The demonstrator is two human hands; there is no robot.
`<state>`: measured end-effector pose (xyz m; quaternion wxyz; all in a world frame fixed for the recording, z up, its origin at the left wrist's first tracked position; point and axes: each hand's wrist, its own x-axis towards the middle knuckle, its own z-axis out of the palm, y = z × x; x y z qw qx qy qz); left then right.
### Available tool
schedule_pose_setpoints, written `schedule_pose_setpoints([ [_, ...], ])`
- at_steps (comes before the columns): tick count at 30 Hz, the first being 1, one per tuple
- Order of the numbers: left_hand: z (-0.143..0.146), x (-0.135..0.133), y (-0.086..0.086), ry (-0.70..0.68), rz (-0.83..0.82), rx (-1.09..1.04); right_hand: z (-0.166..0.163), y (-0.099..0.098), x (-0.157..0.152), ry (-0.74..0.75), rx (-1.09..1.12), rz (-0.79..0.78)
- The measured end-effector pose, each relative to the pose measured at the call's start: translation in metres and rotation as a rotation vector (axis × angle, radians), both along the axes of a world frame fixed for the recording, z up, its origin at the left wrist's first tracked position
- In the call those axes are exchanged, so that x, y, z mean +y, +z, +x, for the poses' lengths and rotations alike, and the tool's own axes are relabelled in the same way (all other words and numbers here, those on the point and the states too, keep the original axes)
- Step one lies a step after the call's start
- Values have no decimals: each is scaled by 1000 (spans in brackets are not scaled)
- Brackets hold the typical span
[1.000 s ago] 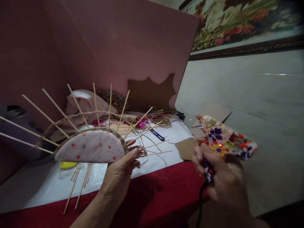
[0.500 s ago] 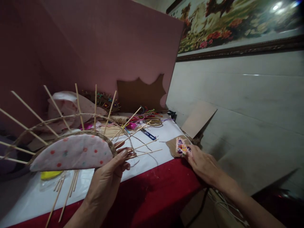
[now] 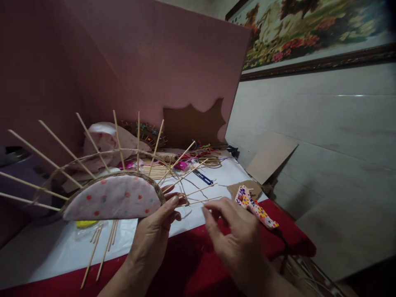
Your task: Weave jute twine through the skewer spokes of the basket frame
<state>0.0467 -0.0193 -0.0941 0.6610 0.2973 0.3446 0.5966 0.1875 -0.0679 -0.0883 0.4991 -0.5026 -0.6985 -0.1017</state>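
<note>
My left hand (image 3: 159,220) is closed on the right end of a half-round fan frame (image 3: 114,197). The frame is covered in white dotted fabric with a twine-wrapped rim. Thin wooden sticks (image 3: 95,142) spread out from it, with a strand of twine (image 3: 89,156) running across them. My right hand (image 3: 233,231) is in the air just right of the lowest sticks, fingers bent, thumb and forefinger slightly apart, nothing visible between them. A flower-patterned glue gun (image 3: 258,210) lies behind it, its front part on a cardboard piece (image 3: 252,186).
On the white table covering (image 3: 229,169) lie a blue-handled cutter (image 3: 202,177), a twine roll (image 3: 168,156) and coloured cords (image 3: 198,150). Loose sticks (image 3: 91,260) lie at the front left. A scalloped brown board (image 3: 193,126) leans at the back. A red cloth (image 3: 185,260) covers the near edge.
My right hand has let go of the glue gun, now lying by the cardboard, and has moved left towards the sticks. My left hand still holds the fan frame. The view has shifted slightly.
</note>
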Motion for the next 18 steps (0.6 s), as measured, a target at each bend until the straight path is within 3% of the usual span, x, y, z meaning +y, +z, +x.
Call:
schedule_pose_setpoints([
  [7,-2,-3,-3,-5,3,-20,-37,-22,20,-109,153,-97],
  [18,-1,-2,-6,-1,40,-43,-46,-23,25,-192,278,-61],
])
